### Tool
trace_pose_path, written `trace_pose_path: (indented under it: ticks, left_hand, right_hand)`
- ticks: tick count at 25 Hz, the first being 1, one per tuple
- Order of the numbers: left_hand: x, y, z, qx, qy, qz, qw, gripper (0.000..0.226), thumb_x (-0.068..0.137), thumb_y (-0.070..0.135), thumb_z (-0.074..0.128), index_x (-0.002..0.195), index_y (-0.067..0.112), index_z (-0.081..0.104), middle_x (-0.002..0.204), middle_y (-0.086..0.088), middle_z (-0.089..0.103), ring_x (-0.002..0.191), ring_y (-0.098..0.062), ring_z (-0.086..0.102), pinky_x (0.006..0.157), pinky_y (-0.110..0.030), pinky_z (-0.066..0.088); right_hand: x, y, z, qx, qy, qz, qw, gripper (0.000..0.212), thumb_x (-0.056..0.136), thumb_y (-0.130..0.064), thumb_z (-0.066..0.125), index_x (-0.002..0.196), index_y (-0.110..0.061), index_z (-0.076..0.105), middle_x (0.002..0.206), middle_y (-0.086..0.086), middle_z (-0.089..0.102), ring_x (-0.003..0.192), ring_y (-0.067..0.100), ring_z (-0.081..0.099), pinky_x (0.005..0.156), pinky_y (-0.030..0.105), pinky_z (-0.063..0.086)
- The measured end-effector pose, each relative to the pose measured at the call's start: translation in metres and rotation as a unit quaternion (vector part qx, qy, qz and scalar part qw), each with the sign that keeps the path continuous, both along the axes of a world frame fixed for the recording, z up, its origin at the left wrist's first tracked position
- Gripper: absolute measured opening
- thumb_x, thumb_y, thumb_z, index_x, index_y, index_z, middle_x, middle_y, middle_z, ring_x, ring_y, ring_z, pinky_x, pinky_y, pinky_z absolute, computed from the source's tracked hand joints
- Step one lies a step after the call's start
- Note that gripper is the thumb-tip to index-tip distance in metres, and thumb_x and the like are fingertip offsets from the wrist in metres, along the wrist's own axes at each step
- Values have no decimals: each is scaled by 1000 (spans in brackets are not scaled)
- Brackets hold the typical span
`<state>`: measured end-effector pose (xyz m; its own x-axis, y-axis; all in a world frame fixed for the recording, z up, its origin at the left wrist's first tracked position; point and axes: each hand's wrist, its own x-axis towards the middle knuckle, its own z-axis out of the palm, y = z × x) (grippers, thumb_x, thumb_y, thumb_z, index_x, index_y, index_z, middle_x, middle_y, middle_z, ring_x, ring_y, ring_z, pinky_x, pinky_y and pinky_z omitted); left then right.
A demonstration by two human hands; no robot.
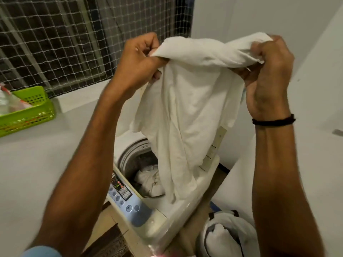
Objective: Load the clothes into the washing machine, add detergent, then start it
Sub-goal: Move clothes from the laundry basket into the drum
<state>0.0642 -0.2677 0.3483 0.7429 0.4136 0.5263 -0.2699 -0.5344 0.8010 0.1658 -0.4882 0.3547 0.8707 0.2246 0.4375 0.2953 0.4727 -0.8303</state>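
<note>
- Shirt (187, 115) hangs lengthwise from both hands, its hem over the drum (143, 175) straight below (whites already inside).
- Left hand (137, 60) and right hand (267, 71) each clench a top corner, level with each other.

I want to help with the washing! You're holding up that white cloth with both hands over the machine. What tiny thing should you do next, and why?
Probably lower the white cloth into the drum and let go. The left hand and right hand pinch its top edge, and it hangs over the washing machine, whose drum is open with other clothes already inside.
</note>
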Motion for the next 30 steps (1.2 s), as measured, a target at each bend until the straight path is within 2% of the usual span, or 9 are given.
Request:
trace_pose_path:
  ticks: [8, 13, 17, 19, 21, 23, 26, 28, 30]
  left_hand:
    - [-19, 66, -61, -16, 82, 102, 991, 16, 86, 3, 68, 86, -7, 55, 76, -4, 61, 59, -12, 64, 58, -33, 58]
    - [-26, 87, -159, -63, 193, 133, 970, 27, 83, 6, 72, 76, -8, 51, 65, -11, 63, 60, -21, 70, 68, -48, 60]
    - [-22, 97, -223, -27, 255, 179, 950, 27, 79, 4, 75, 68, -3, 51, 76, -24, 68, 75, -33, 71, 68, -39, 56]
    - [-24, 99, -256, 20, 353, 151, 923, 31, 75, 14, 82, 65, 12, 53, 88, -17, 67, 89, -31, 66, 71, -32, 49]
    - [-29, 91, -287, 60, 486, 83, 868, 28, 75, 27, 83, 70, 25, 55, 97, -5, 63, 103, -26, 60, 77, -30, 47]
    - [-31, 75, -312, 109, 550, 29, 827, 26, 78, 33, 78, 68, 25, 56, 81, 4, 59, 97, -24, 61, 67, -27, 39]
    - [-26, 46, -331, 83, 538, 9, 839, 25, 77, 39, 80, 82, 20, 64, 94, -4, 66, 93, -23, 63, 71, -26, 40]
    - [-19, 21, -328, 59, 522, -7, 851, 23, 80, 36, 79, 89, 22, 63, 102, -1, 65, 97, -20, 63, 78, -27, 44]
    - [-7, -12, -325, 55, 510, -30, 858, 18, 84, 32, 77, 89, 21, 63, 103, 0, 66, 100, -20, 63, 85, -32, 49]
  right_hand:
    - [13, 84, -45, -163, 41, 52, 984, 10, 88, -10, 50, 84, -17, 57, 90, 2, 61, 87, 18, 62, 78, 41, 61]
    - [19, 118, -111, -279, 90, 69, 953, 5, 79, -18, 54, 82, -18, 59, 96, 10, 64, 97, 32, 65, 82, 53, 59]
    - [23, 134, -164, -366, 84, 79, 923, 10, 82, -19, 52, 86, -14, 60, 94, 11, 66, 93, 30, 65, 83, 49, 59]
    - [27, 130, -194, -460, 50, 90, 882, 17, 83, -14, 52, 66, -17, 54, 73, 2, 61, 75, 23, 61, 70, 35, 54]
    - [30, 119, -225, -569, 33, 108, 814, 26, 82, -9, 50, 58, -17, 42, 58, 0, 46, 60, 21, 48, 58, 27, 39]
    - [31, 104, -253, -621, 54, 132, 771, 27, 81, -5, 49, 58, -16, 42, 56, 4, 42, 59, 21, 46, 58, 29, 38]
    - [34, 74, -281, -612, 123, 147, 767, 15, 85, -5, 51, 72, -5, 58, 66, 11, 51, 65, 25, 54, 63, 33, 46]
    - [40, 49, -297, -590, 156, 144, 779, 23, 86, -7, 51, 84, 14, 61, 71, 12, 51, 67, 26, 54, 64, 34, 49]
    - [45, 16, -312, -575, 197, 128, 783, 27, 88, -9, 53, 101, 14, 61, 78, 13, 56, 71, 25, 58, 68, 35, 56]
